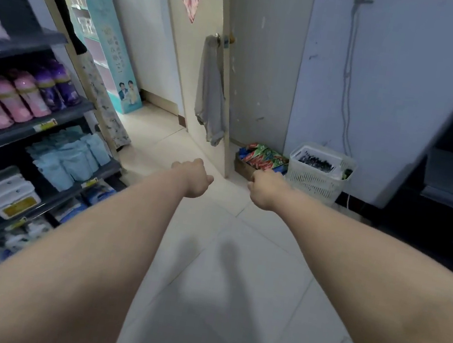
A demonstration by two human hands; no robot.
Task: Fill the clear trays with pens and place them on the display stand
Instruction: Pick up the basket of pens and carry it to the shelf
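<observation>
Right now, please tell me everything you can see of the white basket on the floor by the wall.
The white basket looks like plastic, with lattice walls and a solid rim. It stands upright on the floor against the pale wall, right of the open door. Dark small items fill its top; they are too blurred to name. A box of red and green packets sits close on its left. Neither hand touches it.

Two hands reach out in front, the left hand (193, 178) and the right hand (265, 189). One white basket (317, 174) sits on the floor by the wall. One open box of snack packs (264, 158) lies just beside it. One grey cloth (210, 101) hangs on the one door (195, 58). On the shelf rack (35, 125) stand about four pink bottles (9, 100) and two purple bottles (57, 84). Blue packs (70, 158) fill the next shelf, too many to count.
</observation>
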